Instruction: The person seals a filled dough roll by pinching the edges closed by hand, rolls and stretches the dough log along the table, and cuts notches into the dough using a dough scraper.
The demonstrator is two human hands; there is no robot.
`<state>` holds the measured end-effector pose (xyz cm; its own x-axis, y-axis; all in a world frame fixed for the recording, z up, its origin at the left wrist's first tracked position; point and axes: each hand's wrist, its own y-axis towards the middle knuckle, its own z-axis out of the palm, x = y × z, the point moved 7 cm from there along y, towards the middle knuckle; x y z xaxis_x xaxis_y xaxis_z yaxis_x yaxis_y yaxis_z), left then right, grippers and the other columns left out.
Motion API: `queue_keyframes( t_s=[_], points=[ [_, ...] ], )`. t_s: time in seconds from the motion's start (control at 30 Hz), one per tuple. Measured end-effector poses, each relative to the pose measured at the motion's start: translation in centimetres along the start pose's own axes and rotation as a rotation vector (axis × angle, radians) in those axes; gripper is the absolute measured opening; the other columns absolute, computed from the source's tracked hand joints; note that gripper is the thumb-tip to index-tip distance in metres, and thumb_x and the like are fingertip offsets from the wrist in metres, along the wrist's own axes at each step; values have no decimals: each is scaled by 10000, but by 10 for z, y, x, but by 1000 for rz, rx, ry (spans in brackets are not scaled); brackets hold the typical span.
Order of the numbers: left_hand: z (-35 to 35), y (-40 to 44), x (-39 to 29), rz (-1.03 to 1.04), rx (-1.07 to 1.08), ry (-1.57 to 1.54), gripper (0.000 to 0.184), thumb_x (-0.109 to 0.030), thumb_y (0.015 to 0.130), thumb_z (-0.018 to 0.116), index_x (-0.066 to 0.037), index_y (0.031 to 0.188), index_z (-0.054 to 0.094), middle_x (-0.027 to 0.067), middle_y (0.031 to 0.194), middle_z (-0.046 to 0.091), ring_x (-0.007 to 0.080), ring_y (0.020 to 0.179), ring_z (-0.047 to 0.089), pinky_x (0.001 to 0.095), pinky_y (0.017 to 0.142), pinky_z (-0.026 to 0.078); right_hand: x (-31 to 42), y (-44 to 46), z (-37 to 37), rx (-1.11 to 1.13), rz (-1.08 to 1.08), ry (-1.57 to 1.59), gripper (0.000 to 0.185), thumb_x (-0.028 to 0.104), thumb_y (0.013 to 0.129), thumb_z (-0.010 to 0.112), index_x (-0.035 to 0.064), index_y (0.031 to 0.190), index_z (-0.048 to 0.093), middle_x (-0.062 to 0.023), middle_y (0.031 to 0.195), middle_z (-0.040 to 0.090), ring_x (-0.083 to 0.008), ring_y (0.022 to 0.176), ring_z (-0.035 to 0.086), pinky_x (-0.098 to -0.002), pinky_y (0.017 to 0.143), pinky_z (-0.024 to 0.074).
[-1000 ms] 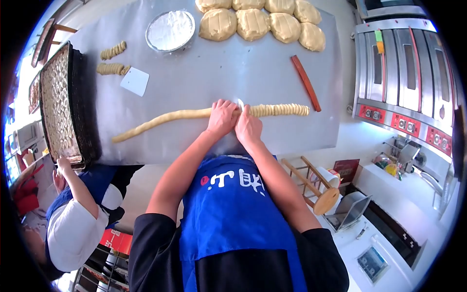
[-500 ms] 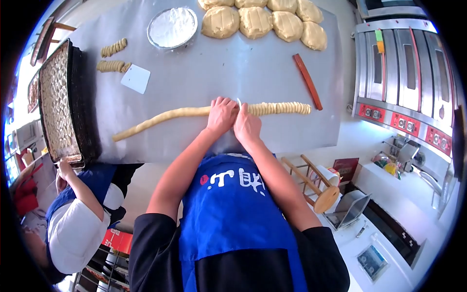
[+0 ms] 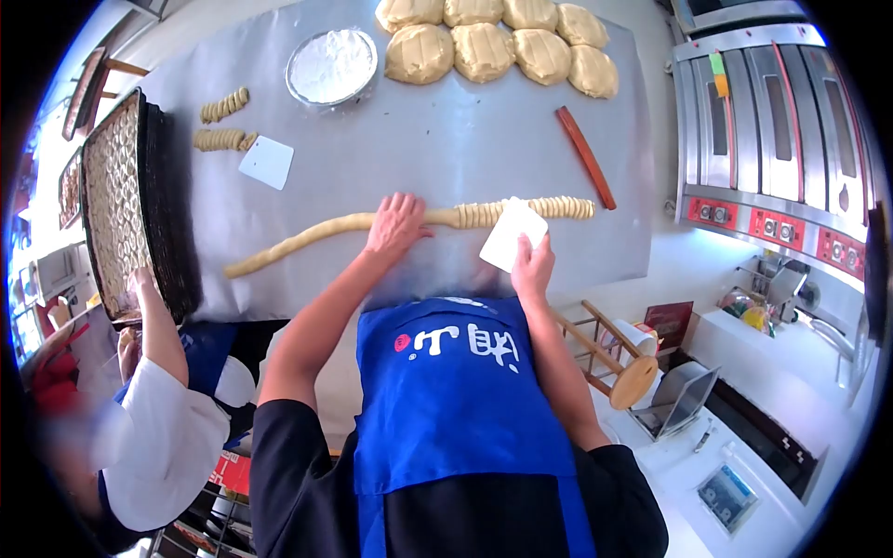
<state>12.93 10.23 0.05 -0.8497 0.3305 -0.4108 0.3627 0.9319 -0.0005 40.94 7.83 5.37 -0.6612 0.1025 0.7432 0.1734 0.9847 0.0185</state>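
Observation:
A long dough rope (image 3: 307, 239) lies across the metal table (image 3: 353, 158). Its right part is cut into thin slices (image 3: 563, 207) that still stand in a row. My left hand (image 3: 398, 225) rests on the uncut part, fingers spread and pointing away from me. My right hand (image 3: 533, 263) grips a white scraper (image 3: 514, 234) by its near edge; the scraper's far edge is at the sliced part. A second white scraper (image 3: 267, 163) lies at the left beside two short sliced dough pieces (image 3: 219, 140).
A bowl of white flour (image 3: 331, 67) and several large dough lumps (image 3: 484, 51) sit at the far side. A reddish stick (image 3: 586, 158) lies at the right. Black trays (image 3: 167, 214) stand at the left edge, where a co-worker's hand (image 3: 139, 279) reaches in.
My hands have moved apart: the left slid left along the rope, the right went right. The scraper in my right hand now shows its flat face. The co-worker's arm reached further over the tray.

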Motion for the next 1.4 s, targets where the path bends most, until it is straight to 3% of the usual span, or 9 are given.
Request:
queue_keyframes(
  t_s=[0.17,0.3,0.47,0.63,0.83,0.93,1.0,1.1,1.4],
  points=[
    [15,-18,33,62,86,149,562,-537,847,809,-59,1098,651,91,1077,654,274,1098,621,423,956,507,3,-4,-11,-29,51,60,332,211,1090,630,-49,1296,630,-257,1075,787,-426,997,782,-474,823,600],
    [5,-21,38,53,58,65,588,-573,830,810,-61,1073,654,92,1071,655,274,1090,622,418,954,505,3,-11,-12,-47,132,124,335,214,1092,630,-53,1293,634,-256,1072,788,-413,996,786,-472,820,599],
    [-9,-39,60,-16,52,188,664,-656,780,806,-71,1057,660,103,1065,657,304,1083,636,443,951,523,20,-27,-7,-84,141,168,319,214,1094,631,-57,1261,641,-235,1054,798,-370,969,799,-450,810,602],
    [-19,-54,65,52,-13,133,666,-663,787,800,-68,1053,663,106,1051,648,319,1064,634,464,956,523,13,-32,-11,-44,92,179,297,208,1089,642,-61,1213,657,-234,1019,799,-363,940,802,-452,799,600],
    [-25,-74,81,-113,64,123,713,-701,787,791,-57,1064,662,116,1042,652,329,1062,629,459,969,506,-7,-7,-26,-81,122,239,314,223,1093,645,-60,1228,663,-214,1066,786,-309,956,782,-420,830,593],
    [-42,-84,83,-148,-19,239,741,-715,767,804,-54,1072,661,126,1044,649,339,1067,622,457,970,499,-8,3,-31,-71,137,323,349,240,1098,649,-55,1283,648,-200,1127,778,-272,1008,764,-396,855,582],
    [-37,-94,106,-301,41,231,748,-724,757,806,-59,1062,655,127,1048,645,337,1071,615,457,976,493,-12,5,-33,-60,128,299,348,238,1097,652,-54,1286,647,-195,1125,779,-267,1010,762,-394,859,581],
    [-44,-103,98,-277,-1,218,752,-725,740,817,-61,1049,649,127,1038,642,336,1058,611,458,981,489,-18,13,-32,-31,117,322,345,237,1097,659,-53,1285,647,-178,1127,782,-251,1014,757,-394,869,580],
    [-64,-145,117,-418,48,406,732,-662,733,849,-53,1088,652,128,1102,615,337,1119,583,479,1008,477,-62,2,-19,-7,350,575,379,229,1094,665,-52,1347,650,-158,1226,758,-220,1104,719,-372,961,553]
  ],
)
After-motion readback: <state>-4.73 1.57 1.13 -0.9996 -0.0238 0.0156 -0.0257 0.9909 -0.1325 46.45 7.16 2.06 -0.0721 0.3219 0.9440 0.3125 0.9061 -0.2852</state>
